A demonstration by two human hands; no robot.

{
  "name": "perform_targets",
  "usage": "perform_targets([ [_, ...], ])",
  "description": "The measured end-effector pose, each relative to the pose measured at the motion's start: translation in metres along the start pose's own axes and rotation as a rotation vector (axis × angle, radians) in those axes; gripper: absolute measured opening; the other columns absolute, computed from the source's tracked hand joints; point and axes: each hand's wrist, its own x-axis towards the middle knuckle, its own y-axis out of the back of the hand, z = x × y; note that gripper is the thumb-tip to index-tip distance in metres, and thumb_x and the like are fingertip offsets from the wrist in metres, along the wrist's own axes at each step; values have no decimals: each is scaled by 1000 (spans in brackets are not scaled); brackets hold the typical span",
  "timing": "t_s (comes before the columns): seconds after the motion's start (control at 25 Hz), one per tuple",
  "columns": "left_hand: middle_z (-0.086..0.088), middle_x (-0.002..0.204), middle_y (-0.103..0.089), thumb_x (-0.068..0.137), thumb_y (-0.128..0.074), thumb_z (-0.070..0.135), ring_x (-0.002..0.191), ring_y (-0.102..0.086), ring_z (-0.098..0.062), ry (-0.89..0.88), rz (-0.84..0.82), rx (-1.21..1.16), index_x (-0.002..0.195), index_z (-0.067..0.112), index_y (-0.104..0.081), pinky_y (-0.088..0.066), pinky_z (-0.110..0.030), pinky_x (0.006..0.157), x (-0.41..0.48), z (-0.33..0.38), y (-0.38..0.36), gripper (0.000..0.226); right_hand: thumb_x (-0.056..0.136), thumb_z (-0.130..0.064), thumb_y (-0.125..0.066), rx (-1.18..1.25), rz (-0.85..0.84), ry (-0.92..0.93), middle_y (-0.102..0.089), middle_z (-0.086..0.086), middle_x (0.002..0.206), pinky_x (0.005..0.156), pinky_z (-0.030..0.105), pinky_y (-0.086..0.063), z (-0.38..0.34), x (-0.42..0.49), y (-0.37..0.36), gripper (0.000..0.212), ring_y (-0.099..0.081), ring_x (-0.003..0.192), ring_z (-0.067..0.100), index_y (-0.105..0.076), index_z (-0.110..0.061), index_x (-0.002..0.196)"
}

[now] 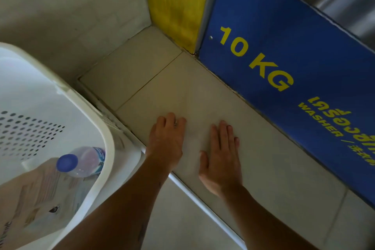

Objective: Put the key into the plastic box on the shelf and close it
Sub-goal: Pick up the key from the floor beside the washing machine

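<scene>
My left hand [166,144] lies palm down on a beige tiled ledge [142,79], fingers slightly curled, with a ring on one finger. My right hand [221,158] rests flat beside it, fingers spread, about a hand's width to the right. Neither hand holds anything. No key and no lidded plastic box show in this view.
A white perforated plastic basket [97,119] stands at the left, touching the ledge, with a blue-capped water bottle [81,162] and a paper bag [40,199] inside. A blue "10 KG WASHER" panel [284,50] borders the ledge on the right. A yellow post [176,4] stands in the corner.
</scene>
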Motion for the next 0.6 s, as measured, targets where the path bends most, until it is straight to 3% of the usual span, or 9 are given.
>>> perform_targets([
  [0.16,-11,109,-51,74,-59,-3,90,-51,-28,76,-140,-92,120,8,-46,-48,-34,67,-8,-1,18,48,93,-39,-44,-18,-146,-5,9,9,166,123,43,1,-1,3,16,81,10,152,26,-1,-16,158],
  [0.28,-10,112,-50,80,-53,3,87,-58,-30,97,-282,-225,120,11,-44,-50,-36,70,-23,13,56,42,96,-38,-47,-34,-352,-57,13,-1,166,122,40,-13,-3,10,54,80,11,152,19,1,-22,157],
  [0.36,-8,114,-53,82,-52,5,95,-61,-31,62,-364,-250,125,15,-46,-48,-35,75,-32,23,89,44,98,-39,-45,-43,-449,-103,8,-4,167,121,39,-18,-11,8,88,73,5,152,16,-5,-23,158],
  [0.6,-6,126,-57,86,-49,10,114,-58,-28,63,-412,-186,125,18,-53,-48,-36,94,-65,39,236,40,96,-37,-47,105,-354,-125,-21,-5,163,119,34,-22,-65,-45,220,62,-19,149,14,-28,-23,154],
])
